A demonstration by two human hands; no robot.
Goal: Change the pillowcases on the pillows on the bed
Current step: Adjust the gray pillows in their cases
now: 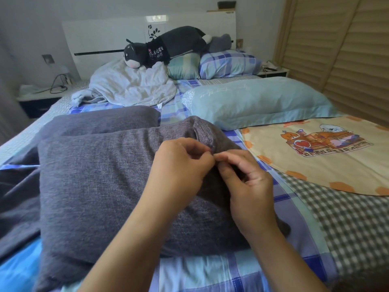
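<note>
A grey pillow (101, 182) lay across the near end of the bed (347, 224); both hands met at its right edge — the left hand (181, 167) and right hand (246, 184) each pinching the cloth with curled fingers, seemingly working a zip or opening; likely the case's closure was in hand, and next the seam needed a steady pull; beyond lay a second grey pillow (101, 120) and a pale blue pillow (259, 100); to the right, a cartoon-print case (315, 152).

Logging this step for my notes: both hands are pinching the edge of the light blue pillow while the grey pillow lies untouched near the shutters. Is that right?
Not quite. In the head view the left hand and right hand pinch the edge of the grey pillow; the light blue pillow is the one lying untouched near the shutters.
</note>
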